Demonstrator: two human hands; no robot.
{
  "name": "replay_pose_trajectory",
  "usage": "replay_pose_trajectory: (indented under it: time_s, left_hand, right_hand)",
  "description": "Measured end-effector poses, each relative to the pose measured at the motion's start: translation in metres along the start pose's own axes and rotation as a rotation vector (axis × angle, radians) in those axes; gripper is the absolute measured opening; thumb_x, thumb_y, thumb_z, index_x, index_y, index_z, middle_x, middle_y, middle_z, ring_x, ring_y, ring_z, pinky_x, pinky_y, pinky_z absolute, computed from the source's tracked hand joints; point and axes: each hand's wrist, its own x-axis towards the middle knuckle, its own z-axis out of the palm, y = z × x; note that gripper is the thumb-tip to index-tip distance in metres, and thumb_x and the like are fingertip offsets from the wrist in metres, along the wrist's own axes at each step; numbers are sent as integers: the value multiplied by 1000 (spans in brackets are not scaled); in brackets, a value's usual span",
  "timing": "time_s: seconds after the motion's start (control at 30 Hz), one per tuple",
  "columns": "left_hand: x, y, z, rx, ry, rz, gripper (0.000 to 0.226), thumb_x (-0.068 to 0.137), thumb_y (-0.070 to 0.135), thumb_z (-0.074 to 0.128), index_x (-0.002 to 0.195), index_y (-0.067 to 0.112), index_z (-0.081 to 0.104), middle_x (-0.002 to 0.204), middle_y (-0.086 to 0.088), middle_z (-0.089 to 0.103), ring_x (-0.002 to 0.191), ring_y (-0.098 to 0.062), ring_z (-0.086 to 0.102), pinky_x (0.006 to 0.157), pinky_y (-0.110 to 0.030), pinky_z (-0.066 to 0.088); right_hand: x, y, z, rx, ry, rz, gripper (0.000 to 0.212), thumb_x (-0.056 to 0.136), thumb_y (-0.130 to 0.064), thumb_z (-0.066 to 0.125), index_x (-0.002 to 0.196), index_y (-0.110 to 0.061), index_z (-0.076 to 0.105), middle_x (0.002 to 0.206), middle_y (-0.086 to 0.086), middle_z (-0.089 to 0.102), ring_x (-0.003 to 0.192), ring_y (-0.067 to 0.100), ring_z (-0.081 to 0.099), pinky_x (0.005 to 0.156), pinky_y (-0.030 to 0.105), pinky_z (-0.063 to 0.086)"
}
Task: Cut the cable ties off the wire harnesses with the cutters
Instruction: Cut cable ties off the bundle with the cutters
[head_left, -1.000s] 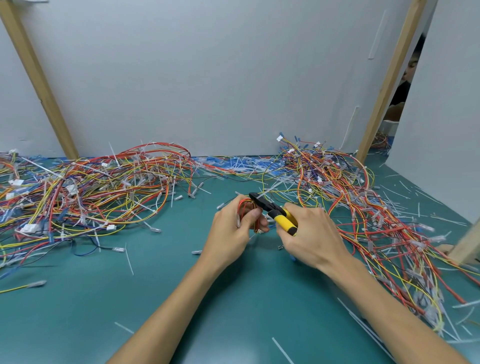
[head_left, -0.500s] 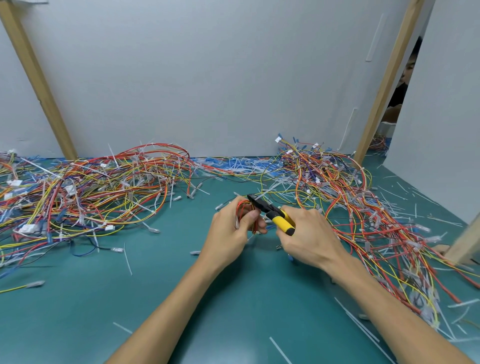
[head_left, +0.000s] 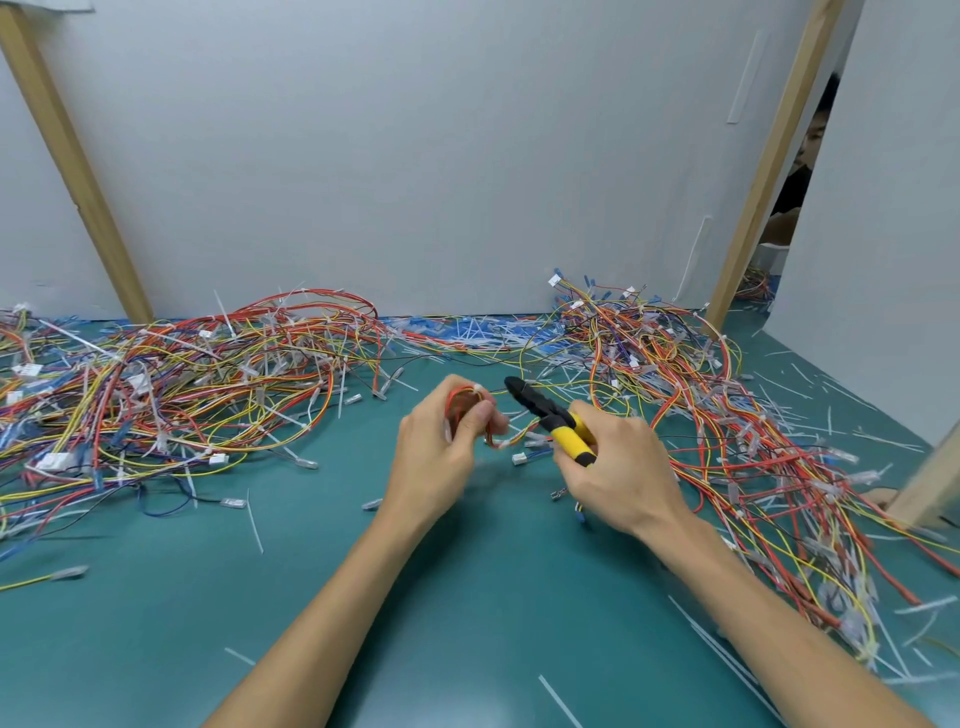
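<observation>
While left hand (head_left: 436, 460) grips harness (head_left: 460, 404), cutters (head_left: 543, 411) hover.

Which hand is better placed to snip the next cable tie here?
Right. The right hand grips the yellow-handled black cutters, their nose aimed at, but not touching, the white cable tie on the small red wire coil, which the left hand pinches.

— First entry?
— A teal bench (head_left: 156, 649), backed by a white panel (head_left: 415, 156).
— Framing?
— Two slanted posts are listed: a left wooden post (head_left: 78, 171) and a right wooden post (head_left: 769, 166). Another wooden piece (head_left: 930, 483) is recorded at the right edge.
— Beyond?
— A second white panel (head_left: 893, 208) is noted. In the gap beside it, a person (head_left: 795, 192) in dark clothing is partly seen.
</observation>
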Motion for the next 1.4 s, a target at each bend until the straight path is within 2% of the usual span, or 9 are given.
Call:
replay_pose_trajectory:
  time_s: [0.23,0.33,0.43,0.57,0.73,0.9,1.0,1.17,1.4]
  left_hand:
    - [19,-1,-50,268,387,5,7,88,22,74,93,19,71,77,14,69,69,4,62,67,-13,47]
    - [20,-1,-64,416,518,-1,10,87,20,71,97,19,68,80,13,67,73,1,62,75,-23,50]
    - [17,-5,-70,740,544,-26,23,83,10,64,102,22,61,99,4,66,95,-22,60,89,-43,43]
    - [11,-5,-56,1065,402,69,44,72,-2,59,110,19,61,114,-5,57,112,-31,48,89,-44,31]
    - [-6,9,-4,675,-97,255,33,89,-3,55,117,13,59,113,-1,63,105,-23,60,93,-44,46]
    - [-40,10,50,715,-595,353,45,104,32,41,148,30,36,147,9,45,136,-14,38,110,-36,32]
    - [-45,5,58,880,-599,376,53,102,50,34,153,37,26,144,13,45,131,-15,37,109,-39,29]
    - [-38,4,50,1006,-540,363,68,91,74,31,151,40,26,102,6,57,104,-20,49,100,-40,32]
    - [-32,9,48,1071,-571,346,65,87,82,27,137,45,43,72,-7,62,83,-29,63,85,-39,36]
  right_hand:
    - [9,11,-10,145,327,171,26,86,-40,58,73,-26,41,53,-3,45,52,10,46,48,31,30]
    - [12,15,-10,281,351,294,22,84,-42,58,79,-21,53,62,0,56,60,15,53,58,40,43]
    - [14,19,-11,483,325,429,18,82,-38,60,80,-20,59,68,6,59,66,31,57,67,49,49]
    - [17,26,-13,790,308,602,7,82,-27,63,76,-26,61,67,0,54,63,25,45,59,43,40]
    - [20,37,-12,1011,295,726,9,89,-17,64,84,-17,58,66,2,52,53,17,43,47,30,38]
    - [23,42,-10,1116,252,819,12,88,-16,65,81,-10,58,63,3,52,49,17,42,46,28,35]
    - [23,44,-10,1154,204,838,9,88,-16,65,87,-10,58,62,2,53,48,16,42,45,27,35]
    - [23,45,-9,1156,141,844,9,88,-16,63,92,-11,57,63,2,52,48,15,41,44,27,36]
    - [23,42,-12,1291,144,785,8,89,-14,63,92,-8,59,63,3,53,48,16,42,43,27,37]
